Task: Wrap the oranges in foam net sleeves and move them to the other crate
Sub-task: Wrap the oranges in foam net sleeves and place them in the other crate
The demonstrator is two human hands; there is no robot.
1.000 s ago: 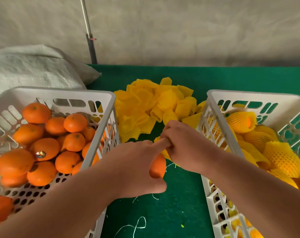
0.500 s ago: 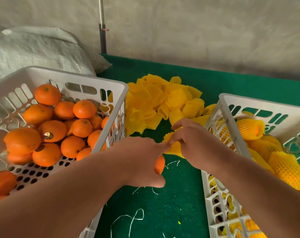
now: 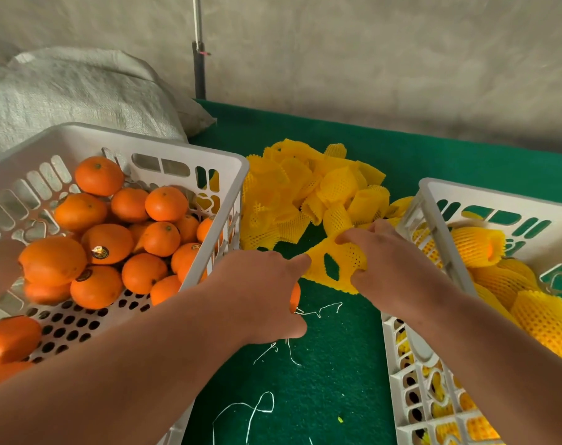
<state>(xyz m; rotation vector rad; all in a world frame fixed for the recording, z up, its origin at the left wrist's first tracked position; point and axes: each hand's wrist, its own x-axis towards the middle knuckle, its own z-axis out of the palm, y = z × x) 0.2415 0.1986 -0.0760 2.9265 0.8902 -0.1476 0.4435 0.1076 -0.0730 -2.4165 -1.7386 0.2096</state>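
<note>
My left hand grips an orange, mostly hidden under the palm, and a fingertip touches the edge of a yellow foam net sleeve. My right hand pinches that sleeve and holds its mouth stretched open between the hands. A white crate on the left holds several bare oranges. The white crate on the right holds several sleeved oranges. A pile of loose yellow sleeves lies between the crates at the back.
The crates stand on a green felt table with white thread scraps near the front. A grey woven sack lies behind the left crate. A thin metal pole stands against the grey wall.
The sleeve has been pulled open wider between my hands, and the hands have drawn slightly apart. The view has swung left and down.
</note>
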